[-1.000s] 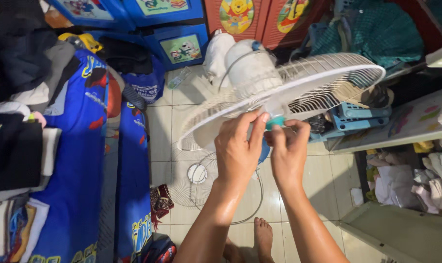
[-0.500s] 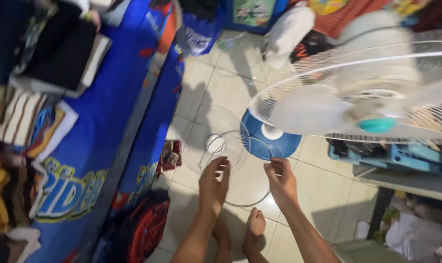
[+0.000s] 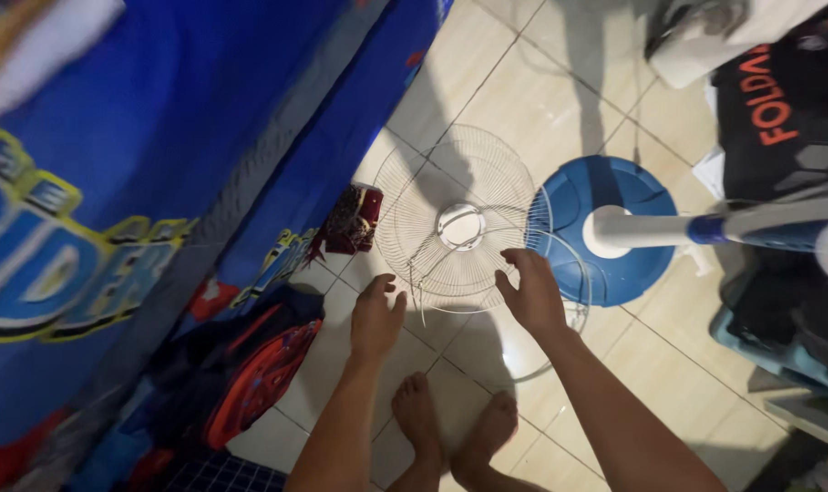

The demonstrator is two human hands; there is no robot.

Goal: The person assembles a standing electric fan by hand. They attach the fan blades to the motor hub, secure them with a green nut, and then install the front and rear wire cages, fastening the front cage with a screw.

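Note:
A round white wire fan grille [image 3: 450,219] lies flat on the tiled floor, with a thin wire ring [image 3: 560,301] beside it. My left hand [image 3: 375,316] hangs open just above the grille's near left edge. My right hand [image 3: 530,293] is open over its near right edge, fingers spread. Neither hand holds anything. The fan's blue round base [image 3: 605,228] and white and blue pole [image 3: 705,228] stand to the right of the grille. My bare feet [image 3: 450,428] show below.
A bed with a blue printed sheet [image 3: 159,200] fills the left side. A red and black bag [image 3: 250,383] lies on the floor by the bed. A small dark patterned pouch [image 3: 350,219] sits near the grille. Black fabric with orange lettering [image 3: 778,100] lies top right.
My hands left the fan head's teal cap and dropped toward the floor. The view tilted down, so the fan head is out of sight and the loose grille is now under my hands.

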